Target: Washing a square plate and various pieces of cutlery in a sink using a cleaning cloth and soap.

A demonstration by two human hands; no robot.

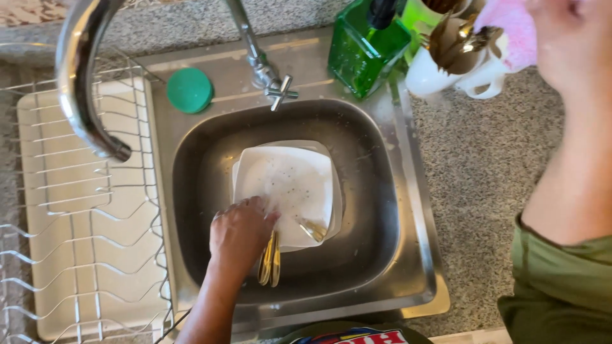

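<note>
Cutlery (269, 260) is lying at the near edge of the square white plates (290, 185) in the sink (382, 210), the left hand (239, 232) closing on it, and could slip and chip them, while beyond the sink the right hand (567, 38) is clutching a pink cloth (513, 28).

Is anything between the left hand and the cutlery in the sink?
Nothing visible. The left hand is already on the gold cutlery, beside the white plates in the sink.
</note>
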